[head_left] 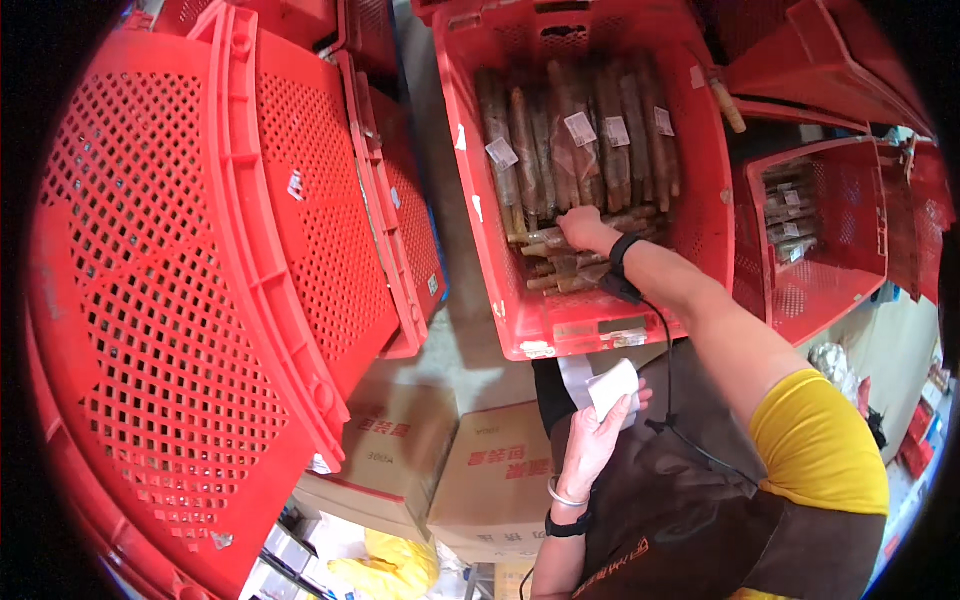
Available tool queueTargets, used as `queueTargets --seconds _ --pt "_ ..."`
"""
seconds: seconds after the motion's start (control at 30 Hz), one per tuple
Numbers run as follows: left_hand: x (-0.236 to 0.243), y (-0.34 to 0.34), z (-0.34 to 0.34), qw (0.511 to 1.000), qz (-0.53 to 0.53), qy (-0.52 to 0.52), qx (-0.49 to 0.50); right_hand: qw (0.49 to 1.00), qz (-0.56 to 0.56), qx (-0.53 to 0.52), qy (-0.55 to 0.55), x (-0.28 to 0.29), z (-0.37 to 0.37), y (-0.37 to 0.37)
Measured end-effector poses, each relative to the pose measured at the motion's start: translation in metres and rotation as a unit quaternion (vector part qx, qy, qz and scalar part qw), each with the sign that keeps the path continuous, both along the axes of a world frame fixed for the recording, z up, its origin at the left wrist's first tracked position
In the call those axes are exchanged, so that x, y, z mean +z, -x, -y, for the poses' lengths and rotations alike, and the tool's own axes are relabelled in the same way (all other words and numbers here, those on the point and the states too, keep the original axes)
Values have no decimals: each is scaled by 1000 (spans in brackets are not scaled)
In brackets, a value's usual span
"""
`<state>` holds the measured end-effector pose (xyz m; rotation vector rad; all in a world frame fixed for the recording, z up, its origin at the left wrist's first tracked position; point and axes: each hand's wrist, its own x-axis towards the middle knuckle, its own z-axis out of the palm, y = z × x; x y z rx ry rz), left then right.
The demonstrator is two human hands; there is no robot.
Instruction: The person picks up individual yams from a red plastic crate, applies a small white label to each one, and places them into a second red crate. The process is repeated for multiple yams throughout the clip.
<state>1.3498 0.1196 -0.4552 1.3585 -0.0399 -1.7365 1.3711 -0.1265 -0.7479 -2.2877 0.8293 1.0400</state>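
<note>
My left hand [596, 428], low in the centre, holds white paper pieces [610, 385], apparently a stack of labels with a strip hanging behind. My right hand [582, 225] reaches into a red plastic crate [708, 210] with its fingers curled on a wrapped bundle [545, 238]. The bundles are long brown sticks in clear wrap. Those at the back [525, 150] lie lengthwise, several with white labels [578, 128]; those nearer me lie crosswise. My fingertips are partly hidden among them.
Stacked red crates [160, 300] fill the left side. Another crate [820, 300] with labelled bundles stands at the right. Cardboard boxes [490, 470] and a yellow bag [390, 570] are below. A black cable [668, 380] hangs from my right wrist.
</note>
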Motion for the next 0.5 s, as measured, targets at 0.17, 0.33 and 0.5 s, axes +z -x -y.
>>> queueTargets --seconds 0.17,0.33,0.5 --pt "32 -7 -14 999 -9 -9 43 987 123 102 30 39 2 43" --pt "61 -9 -24 997 -18 -4 73 946 320 -10 -38 180 8 79" --pt "96 -16 -8 999 -17 30 36 844 516 -145 -11 337 -2 136"
